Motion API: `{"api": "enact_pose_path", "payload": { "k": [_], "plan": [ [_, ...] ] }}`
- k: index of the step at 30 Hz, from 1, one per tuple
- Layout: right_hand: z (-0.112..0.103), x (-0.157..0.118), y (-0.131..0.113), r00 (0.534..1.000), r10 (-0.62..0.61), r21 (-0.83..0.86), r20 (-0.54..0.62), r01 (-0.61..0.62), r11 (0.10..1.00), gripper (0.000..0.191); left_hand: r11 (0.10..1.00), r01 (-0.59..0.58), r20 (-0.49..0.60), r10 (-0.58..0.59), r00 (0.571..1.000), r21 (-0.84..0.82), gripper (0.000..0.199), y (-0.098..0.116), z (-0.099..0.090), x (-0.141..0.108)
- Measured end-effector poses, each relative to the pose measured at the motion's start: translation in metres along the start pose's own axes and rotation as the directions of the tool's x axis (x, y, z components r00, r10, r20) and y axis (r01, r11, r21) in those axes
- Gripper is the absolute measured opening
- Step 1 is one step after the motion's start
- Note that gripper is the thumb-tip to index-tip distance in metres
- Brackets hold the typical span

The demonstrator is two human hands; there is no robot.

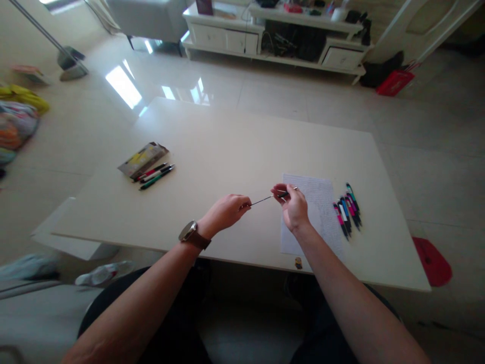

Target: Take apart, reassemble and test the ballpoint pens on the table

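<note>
1. Left hand (227,211) pinches the slim pen refill (261,200) — it bridges both hands above the white table (227,151).
2. Right hand (295,208) curls round the black pen barrel (283,194); holding both parts in line should spare the refill bending.
3. Pens (345,211) lie beside the written sheet (318,202) — farther left, a printed pack (142,159).

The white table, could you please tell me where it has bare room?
The middle of the table, beyond the left hand, lies bare between the patterned packet and the written sheet, as does the strip behind that sheet. Crowded: the pen cluster right of the sheet, and the loose pens beside the packet.
</note>
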State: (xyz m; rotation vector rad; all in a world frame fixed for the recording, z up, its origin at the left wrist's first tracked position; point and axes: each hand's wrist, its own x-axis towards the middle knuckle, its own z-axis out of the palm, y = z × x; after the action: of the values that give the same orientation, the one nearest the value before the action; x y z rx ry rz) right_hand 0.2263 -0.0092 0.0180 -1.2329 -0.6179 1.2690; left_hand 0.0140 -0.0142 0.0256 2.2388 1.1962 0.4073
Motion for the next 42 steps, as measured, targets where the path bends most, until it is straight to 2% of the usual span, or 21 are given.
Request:
{"api": "enact_pose_path", "payload": {
  "k": [2,6,8,10,15,19,22,26,31,39,42],
  "plan": [
    [0.0,-0.001,0.003,1.0,0.022,-0.092,0.011,-0.021,0.996,0.019,1.0,0.005,0.0,-0.005,1.0,0.005,0.017,0.0,0.001,0.0],
    [0.0,-0.004,0.01,0.985,0.079,-0.305,0.155,-0.028,0.952,0.025,1.0,0.018,0.004,-0.018,1.0,0.011,0.017,0.0,0.001,0.001],
    [0.0,-0.005,0.012,0.983,0.053,-0.391,0.178,0.021,0.92,0.028,0.999,0.033,0.007,-0.033,0.999,0.022,0.018,0.001,0.0,0.002],
    [-0.001,-0.003,0.014,0.988,-0.024,-0.43,0.151,0.088,0.899,0.029,0.996,0.077,0.007,-0.077,0.997,0.051,0.018,0.0,-0.003,0.002],
    [-0.005,0.003,0.011,0.986,-0.141,-0.472,0.093,0.168,0.866,0.03,0.959,0.222,-0.021,-0.222,0.975,0.177,0.018,-0.011,-0.02,-0.001],
    [-0.004,0.001,0.009,0.982,-0.143,-0.499,0.125,0.187,0.846,0.027,0.916,0.313,-0.029,-0.316,0.948,0.252,0.016,-0.023,-0.031,-0.007],
    [-0.003,-0.001,0.009,0.981,-0.139,-0.502,0.134,0.188,0.844,0.025,0.887,0.367,0.006,-0.384,0.923,0.279,0.012,-0.027,-0.031,-0.01],
    [-0.004,-0.001,0.01,0.979,-0.147,-0.518,0.141,0.199,0.832,0.021,0.874,0.4,0.049,-0.428,0.902,0.277,0.01,-0.026,-0.025,-0.01],
    [-0.006,0.0,0.01,0.977,-0.154,-0.53,0.149,0.21,0.821,0.018,0.84,0.443,0.044,-0.479,0.877,0.314,0.014,-0.027,-0.019,-0.009],
    [-0.005,-0.003,0.007,0.975,-0.147,-0.526,0.166,0.213,0.823,0.015,0.765,0.537,-0.061,-0.555,0.83,0.355,0.018,-0.031,-0.022,-0.007],
    [-0.005,-0.003,0.007,0.975,-0.147,-0.525,0.168,0.214,0.823,0.015,0.777,0.526,-0.084,-0.533,0.842,0.346,0.019,-0.029,-0.025,-0.007]
  ]
}}
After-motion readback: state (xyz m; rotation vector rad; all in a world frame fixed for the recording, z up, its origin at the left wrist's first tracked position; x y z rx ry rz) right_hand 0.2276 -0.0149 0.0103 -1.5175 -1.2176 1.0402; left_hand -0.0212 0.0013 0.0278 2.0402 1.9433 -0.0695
